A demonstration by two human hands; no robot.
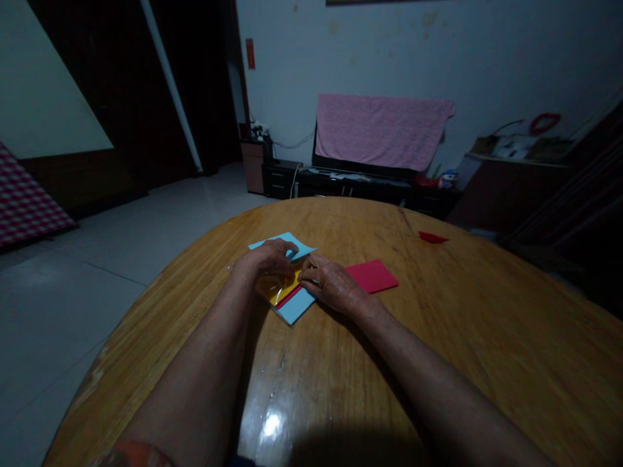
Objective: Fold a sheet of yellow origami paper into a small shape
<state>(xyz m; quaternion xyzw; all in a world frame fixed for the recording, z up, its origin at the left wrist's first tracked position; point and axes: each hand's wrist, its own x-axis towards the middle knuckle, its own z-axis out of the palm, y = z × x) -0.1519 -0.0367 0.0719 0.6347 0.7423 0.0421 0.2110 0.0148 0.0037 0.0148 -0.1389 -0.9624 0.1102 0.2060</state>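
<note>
A clear plastic packet (271, 284) with yellow, red and light blue paper inside lies on the round wooden table. My left hand (270, 257) rests across its far left part, fingers apart, touching a light blue sheet (296, 242) just beyond. My right hand (331, 284) is closed, its bent fingers pinching at the packet's right edge; the exact grip is partly hidden. Partly behind my right hand lies a red sheet (377, 275), flat on the table.
A small folded red paper piece (432, 237) sits at the far right of the wooden table (438, 337). Past the table stands a low black cabinet (282, 180), with a pink cloth (382, 130) draped over a screen. A checked cloth (29, 201) hangs at left.
</note>
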